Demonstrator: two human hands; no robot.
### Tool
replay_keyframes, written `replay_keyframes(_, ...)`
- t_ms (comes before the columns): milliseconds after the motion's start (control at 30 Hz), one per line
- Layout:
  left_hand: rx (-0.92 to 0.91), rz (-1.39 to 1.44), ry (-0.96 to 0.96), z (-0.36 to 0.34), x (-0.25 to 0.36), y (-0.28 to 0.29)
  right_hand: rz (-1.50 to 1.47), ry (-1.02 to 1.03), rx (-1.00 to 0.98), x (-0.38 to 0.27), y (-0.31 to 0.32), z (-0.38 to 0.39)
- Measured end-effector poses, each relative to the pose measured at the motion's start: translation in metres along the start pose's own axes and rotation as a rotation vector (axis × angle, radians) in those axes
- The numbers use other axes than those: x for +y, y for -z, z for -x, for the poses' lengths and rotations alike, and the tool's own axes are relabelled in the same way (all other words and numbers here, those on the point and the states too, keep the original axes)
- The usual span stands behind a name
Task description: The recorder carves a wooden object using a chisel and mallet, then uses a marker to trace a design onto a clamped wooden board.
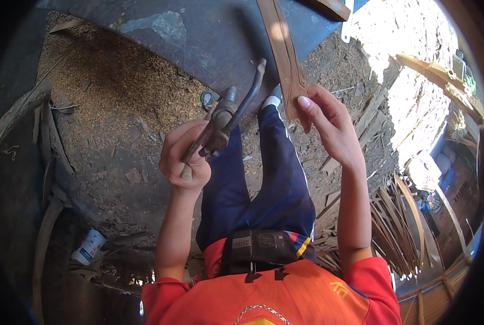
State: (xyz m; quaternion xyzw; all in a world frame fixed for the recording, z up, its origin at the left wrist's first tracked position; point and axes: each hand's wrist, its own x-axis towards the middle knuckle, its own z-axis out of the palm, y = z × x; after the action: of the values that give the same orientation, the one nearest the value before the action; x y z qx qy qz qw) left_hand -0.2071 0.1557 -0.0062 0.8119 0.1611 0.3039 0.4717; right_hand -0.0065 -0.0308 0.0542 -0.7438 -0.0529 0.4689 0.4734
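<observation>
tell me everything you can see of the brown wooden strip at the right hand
The brown wooden strip looks long, flat and narrow, with dark lines along its face and a bright spot of light farther up. The right hand holds its near end, thumb on the face. It slants up and left across the dark blue-grey surface, its far end out of view.

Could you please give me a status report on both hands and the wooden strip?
Left hand: gripping metal tool. Right hand: pinching strip at near end. Tool and strip apart, no visible obstruction between.
</observation>
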Motion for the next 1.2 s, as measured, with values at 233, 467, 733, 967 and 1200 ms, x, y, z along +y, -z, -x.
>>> replay_keyframes(233, 0.111, -0.062, 0.026, -0.012, 0.007, -0.008, 0.016, 0.069, -0.007, -0.007, 0.014, -0.022)
replay_keyframes(467, 0.091, 0.022, 0.019, -0.002, -0.001, -0.014, -0.016, 0.086, -0.064, 0.004, 0.013, -0.039)
replay_keyframes(733, 0.248, 0.030, 0.075, 0.004, -0.003, -0.029, 0.030, 0.144, -0.159, 0.008, 0.012, -0.049)
replay_keyframes(967, 0.170, -0.080, 0.087, -0.009, 0.004, -0.031, -0.016, 0.157, -0.205, 0.008, 0.013, -0.049)
replay_keyframes(1200, 0.189, -0.102, 0.064, -0.011, 0.003, -0.035, 0.126, 0.224, -0.096, 0.002, 0.016, -0.045)
